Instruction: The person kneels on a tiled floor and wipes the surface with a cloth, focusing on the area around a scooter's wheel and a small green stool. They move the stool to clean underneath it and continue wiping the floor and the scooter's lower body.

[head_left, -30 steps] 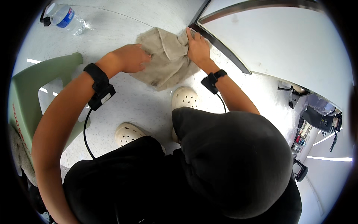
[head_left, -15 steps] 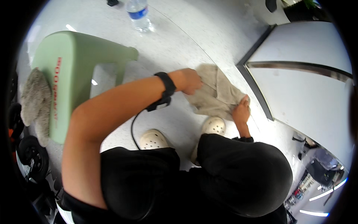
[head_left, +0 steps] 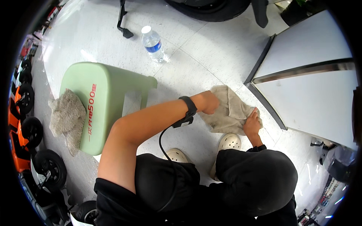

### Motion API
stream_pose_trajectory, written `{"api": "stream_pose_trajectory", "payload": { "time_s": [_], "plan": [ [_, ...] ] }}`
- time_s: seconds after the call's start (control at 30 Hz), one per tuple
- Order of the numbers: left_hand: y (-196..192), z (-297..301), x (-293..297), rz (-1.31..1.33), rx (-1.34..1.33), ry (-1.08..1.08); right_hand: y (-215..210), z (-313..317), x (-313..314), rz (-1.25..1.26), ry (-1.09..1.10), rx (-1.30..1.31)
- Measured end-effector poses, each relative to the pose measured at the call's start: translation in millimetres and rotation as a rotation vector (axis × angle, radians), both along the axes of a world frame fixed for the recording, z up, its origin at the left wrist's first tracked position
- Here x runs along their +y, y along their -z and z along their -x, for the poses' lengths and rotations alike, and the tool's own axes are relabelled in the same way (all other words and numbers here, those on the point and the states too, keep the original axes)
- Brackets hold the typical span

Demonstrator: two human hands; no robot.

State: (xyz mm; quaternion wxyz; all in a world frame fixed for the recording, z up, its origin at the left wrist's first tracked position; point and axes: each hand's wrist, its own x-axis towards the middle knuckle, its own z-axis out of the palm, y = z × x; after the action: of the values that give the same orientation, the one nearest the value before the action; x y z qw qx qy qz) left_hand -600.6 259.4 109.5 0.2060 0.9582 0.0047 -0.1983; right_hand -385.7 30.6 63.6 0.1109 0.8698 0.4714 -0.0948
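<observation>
A beige-grey cloth (head_left: pixel 230 107) lies crumpled and partly spread on the floor in front of my feet. My left hand (head_left: pixel 208 102) is closed in a fist at the cloth's left edge, bunching it; a black band circles that wrist, with a cable running from it. On the opposite side, my right hand (head_left: pixel 252 123) grips the cloth's right edge, its fingers reaching over the fabric. Part of what each hand grasps is hidden beneath the fingers. Just below the cloth are my cream clogs (head_left: pixel 230 142).
A light green stool (head_left: pixel 124 81) stands at left, with a second fluffy cloth (head_left: pixel 68 116) draped over it. Beyond is a water bottle (head_left: pixel 152 45), near a kickstand (head_left: pixel 123 26) and a black wheel (head_left: pixel 211 9). A white cabinet (head_left: pixel 313 98) borders the right; wheeled vehicles (head_left: pixel 47 169) line the left.
My view has shifted, bringing the black wheel and kickstand into sight at the top. Both hands stay on the cloth, and the right fingers lie slightly further over its edge.
</observation>
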Motion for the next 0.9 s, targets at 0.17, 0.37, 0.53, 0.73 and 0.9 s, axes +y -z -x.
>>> {"api": "stream_pose_trajectory", "payload": {
  "time_s": [0.17,0.37,0.53,0.73,0.9],
  "plan": [
    [-4.9,0.4,4.8,-0.011,0.009,0.111,-20.0,14.2,-16.6,-0.065,0.039,-0.051],
    [-14.7,23.1,12.7,0.149,0.053,0.033,12.9,5.5,-85.2,-0.257,0.386,-0.016],
    [-45.2,33.3,9.2,-0.012,0.249,0.035,-3.0,-43.6,-197.7,-0.146,0.894,-0.041],
    [-76.5,36.4,10.4,-0.098,0.177,0.038,2.1,-69.7,-363.4,0.412,0.872,0.112],
    [-131.5,8.8,10.7,-0.003,-0.169,0.004,21.8,-80.9,-375.6,0.055,1.644,0.012]
  ]
}}
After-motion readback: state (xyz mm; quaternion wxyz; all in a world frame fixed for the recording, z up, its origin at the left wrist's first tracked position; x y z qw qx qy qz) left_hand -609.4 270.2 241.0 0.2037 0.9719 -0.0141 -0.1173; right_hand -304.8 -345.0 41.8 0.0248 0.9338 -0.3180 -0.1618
